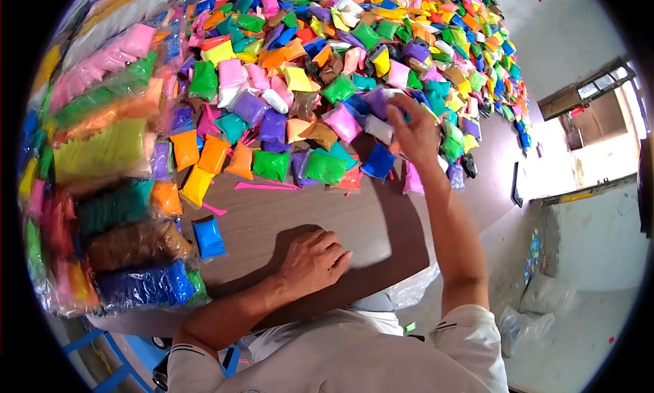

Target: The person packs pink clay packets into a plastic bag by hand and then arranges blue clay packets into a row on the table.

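Observation:
My left hand [315,258] rests on the brown table [272,212] with its fingers loosely curled in, and nothing shows in it. My right hand [414,132] reaches over the near edge of a big heap of small coloured packets. Its thumb and forefinger are a little apart, beside a purple packet [376,102] and a whitish packet [379,129]. I see no packet held between them. Around that hand lie a pink packet [342,122], a dark blue packet [378,161] and a bright green packet [325,167].
At the left, clear bags of same-coloured packets are stacked, among them a yellow bundle [102,151] and a blue bundle [144,284]. A single blue packet [208,238] lies beside them. Pink plastic strips [266,186] lie near the heap. Clear plastic bags [545,297] sit on the floor.

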{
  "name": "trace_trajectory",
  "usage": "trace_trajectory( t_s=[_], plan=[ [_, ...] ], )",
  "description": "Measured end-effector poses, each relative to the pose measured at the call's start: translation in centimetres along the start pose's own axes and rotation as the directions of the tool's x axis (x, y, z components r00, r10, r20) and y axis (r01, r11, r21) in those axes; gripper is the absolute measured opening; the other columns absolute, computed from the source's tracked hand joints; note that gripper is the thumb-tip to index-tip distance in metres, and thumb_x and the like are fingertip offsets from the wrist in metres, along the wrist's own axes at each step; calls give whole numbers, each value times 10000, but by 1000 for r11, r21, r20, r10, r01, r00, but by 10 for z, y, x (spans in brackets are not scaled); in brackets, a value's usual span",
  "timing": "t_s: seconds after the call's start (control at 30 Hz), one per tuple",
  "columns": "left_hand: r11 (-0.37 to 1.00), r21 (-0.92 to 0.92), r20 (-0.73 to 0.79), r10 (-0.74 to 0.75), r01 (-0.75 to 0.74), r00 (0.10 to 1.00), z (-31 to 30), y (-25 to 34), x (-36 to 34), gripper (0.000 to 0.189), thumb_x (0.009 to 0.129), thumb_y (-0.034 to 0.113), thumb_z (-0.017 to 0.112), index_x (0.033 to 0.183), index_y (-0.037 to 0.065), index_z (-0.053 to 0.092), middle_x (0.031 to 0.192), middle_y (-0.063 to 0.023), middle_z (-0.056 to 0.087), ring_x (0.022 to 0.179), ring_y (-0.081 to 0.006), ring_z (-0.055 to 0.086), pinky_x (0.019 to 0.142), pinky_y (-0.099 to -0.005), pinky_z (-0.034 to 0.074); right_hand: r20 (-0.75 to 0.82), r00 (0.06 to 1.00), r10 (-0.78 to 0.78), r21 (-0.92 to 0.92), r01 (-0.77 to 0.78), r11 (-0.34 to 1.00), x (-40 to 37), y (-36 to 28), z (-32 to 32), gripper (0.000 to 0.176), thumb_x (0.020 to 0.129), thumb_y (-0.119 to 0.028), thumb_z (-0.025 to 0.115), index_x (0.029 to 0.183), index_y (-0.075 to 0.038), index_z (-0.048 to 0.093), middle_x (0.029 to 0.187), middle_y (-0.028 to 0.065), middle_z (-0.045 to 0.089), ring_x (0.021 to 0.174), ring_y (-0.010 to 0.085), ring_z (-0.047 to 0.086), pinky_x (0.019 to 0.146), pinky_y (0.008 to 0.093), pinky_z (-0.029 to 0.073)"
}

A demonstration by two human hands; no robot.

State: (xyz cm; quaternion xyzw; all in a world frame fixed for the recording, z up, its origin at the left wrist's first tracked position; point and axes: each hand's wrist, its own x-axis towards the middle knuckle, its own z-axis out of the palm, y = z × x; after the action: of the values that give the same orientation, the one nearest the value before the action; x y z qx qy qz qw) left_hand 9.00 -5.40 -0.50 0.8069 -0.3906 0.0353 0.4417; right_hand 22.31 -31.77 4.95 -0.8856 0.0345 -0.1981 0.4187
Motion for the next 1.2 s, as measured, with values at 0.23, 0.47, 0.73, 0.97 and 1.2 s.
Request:
trace_trajectory(
  t_s=[0.23, 0.47, 0.73, 0.97, 1.2],
  plan=[
    [1000, 9, 20, 8, -8, 1000, 0, 0, 1, 192, 791, 141, 723, 664, 55, 607, 773, -59, 584, 713, -260, 601, 636, -395, 497, 271, 791, -548, -127, 594, 794, -42, -44, 88, 227, 893, -163, 649, 1068, -18, 645, 1180, 171, 622, 1155, 374, 567, 964, 464, 455],
    [1000, -6, -10, 20, -20, 1000, 5, -5, -2, 189, 785, 138, 731, 675, 56, 602, 782, -66, 584, 714, -266, 598, 637, -397, 497, 47, 979, -200, -24, 202, 979, -3, -3, 67, 224, 866, -18, 574, 1073, -22, 660, 1069, 195, 663, 951, 392, 635, 778, 471, 495],
    [1000, 4, 6, 17, -17, 1000, 4, -4, -1, 211, 798, 151, 736, 677, 51, 595, 786, -71, 584, 726, -274, 596, 637, -407, 495, 424, 879, -218, -253, 346, 904, 51, 30, 32, 512, 736, -105, 736, 1230, -33, 622, 1193, 179, 646, 1098, 328, 630, 959, 391, 494],
    [999, 12, -43, 41, -40, 998, 9, -8, -8, 241, 835, 202, 705, 680, 59, 589, 801, -72, 568, 747, -263, 600, 640, -411, 499, 402, 899, -175, -319, 316, 893, 53, 51, 39, 434, 774, -150, 785, 1156, -41, 609, 1058, 167, 666, 985, 297, 658, 871, 381, 517],
    [1000, -16, 6, -14, 14, 1000, 5, -6, -10, 214, 857, 207, 656, 706, 56, 639, 803, -79, 598, 800, -263, 629, 683, -409, 517, 207, 977, -56, -102, 79, 992, 12, -18, -9, 373, 828, -63, 757, 1155, -40, 580, 896, 96, 673, 771, 121, 642, 651, 266, 505]
  ],
)
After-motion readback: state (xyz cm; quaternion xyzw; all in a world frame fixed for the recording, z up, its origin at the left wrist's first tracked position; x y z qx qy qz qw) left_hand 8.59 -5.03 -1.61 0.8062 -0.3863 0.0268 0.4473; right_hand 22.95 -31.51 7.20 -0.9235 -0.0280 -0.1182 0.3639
